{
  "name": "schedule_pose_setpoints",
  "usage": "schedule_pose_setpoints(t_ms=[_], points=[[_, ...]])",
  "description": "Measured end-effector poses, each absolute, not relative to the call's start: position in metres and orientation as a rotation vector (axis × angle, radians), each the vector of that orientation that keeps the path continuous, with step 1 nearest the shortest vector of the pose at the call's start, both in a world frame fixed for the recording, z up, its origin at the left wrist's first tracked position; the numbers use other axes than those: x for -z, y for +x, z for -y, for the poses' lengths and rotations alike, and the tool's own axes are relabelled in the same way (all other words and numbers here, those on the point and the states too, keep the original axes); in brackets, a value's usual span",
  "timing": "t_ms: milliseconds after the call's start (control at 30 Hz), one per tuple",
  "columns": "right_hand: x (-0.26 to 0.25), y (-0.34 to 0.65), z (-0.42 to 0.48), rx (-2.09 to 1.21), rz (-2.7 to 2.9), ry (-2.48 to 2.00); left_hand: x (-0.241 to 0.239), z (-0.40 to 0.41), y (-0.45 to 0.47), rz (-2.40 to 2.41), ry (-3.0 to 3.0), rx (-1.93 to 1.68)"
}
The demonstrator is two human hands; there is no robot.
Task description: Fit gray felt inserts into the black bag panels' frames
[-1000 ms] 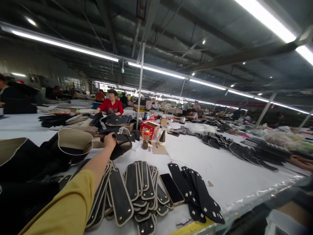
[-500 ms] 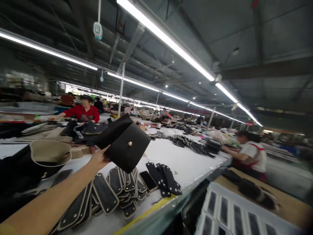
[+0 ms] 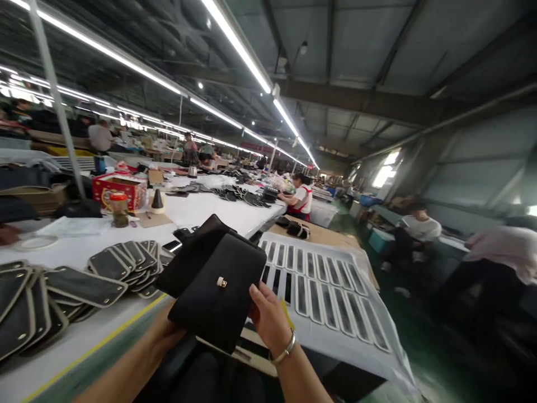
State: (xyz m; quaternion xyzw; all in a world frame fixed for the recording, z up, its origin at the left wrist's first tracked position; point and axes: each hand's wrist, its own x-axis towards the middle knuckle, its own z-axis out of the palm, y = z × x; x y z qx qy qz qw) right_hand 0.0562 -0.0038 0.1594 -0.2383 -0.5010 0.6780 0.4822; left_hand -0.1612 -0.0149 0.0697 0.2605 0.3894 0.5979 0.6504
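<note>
Our right hand (image 3: 271,319) has fingers (image 3: 259,302) gripping the black leather piece (image 3: 213,296); left hand (image 3: 168,324) is at its lower left, can't tell that grip.

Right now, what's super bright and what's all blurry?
Head view: the ceiling tube light and the window glare white; also head view: the stooping person at far right looks soft, while the clasp on the black piece looks clearer.

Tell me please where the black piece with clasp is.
In the head view, the black piece is below and left of centre, held between the left hand and the right hand.
</note>
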Motion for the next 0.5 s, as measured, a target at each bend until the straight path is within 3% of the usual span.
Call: schedule_pose_setpoints(t_ms=[100,267,500], points=[[-0.175,0.074,0.010,-1.369,1.321,-0.662,-0.078,0.034,-0.141,-0.987,0.692,-1.217],[-0.209,0.126,0.028,-0.984,1.579,-0.793,-0.117,0.063,-0.157,-1.078,1.170,-0.417],[-0.241,0.164,0.069,-0.676,2.021,-0.829,-0.151,0.064,-0.133,-0.627,0.948,-0.655]])
